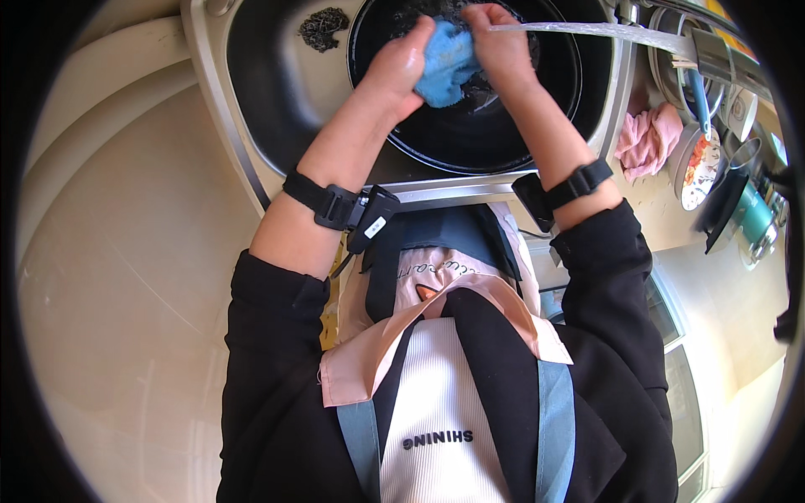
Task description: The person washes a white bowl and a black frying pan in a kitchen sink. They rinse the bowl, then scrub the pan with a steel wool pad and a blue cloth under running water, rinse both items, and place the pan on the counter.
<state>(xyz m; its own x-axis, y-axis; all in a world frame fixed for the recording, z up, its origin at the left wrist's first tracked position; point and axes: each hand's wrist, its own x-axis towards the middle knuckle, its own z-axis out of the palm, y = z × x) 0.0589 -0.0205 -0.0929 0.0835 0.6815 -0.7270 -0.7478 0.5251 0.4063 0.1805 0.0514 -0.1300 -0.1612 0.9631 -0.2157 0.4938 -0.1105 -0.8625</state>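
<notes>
A blue cloth (445,66) is bunched between my two hands above a round black pan (465,148). My left hand (397,69) grips its left side, the thumb pointing up. My right hand (503,47) holds its right edge, though some of those fingers are hidden. A stream of water (585,29) runs from the metal faucet (732,63) onto my right hand. The pan sits in the sink (270,119), and wet streaks show on its dark inside.
A dark mesh scourer (323,29) lies in the sink, left of the pan. Right of the sink are a crumpled pink cloth (651,139), a patterned bowl (699,166), a blue-handled utensil (699,104) and a teal container (751,210). The sink's front rim (465,190) runs before my body.
</notes>
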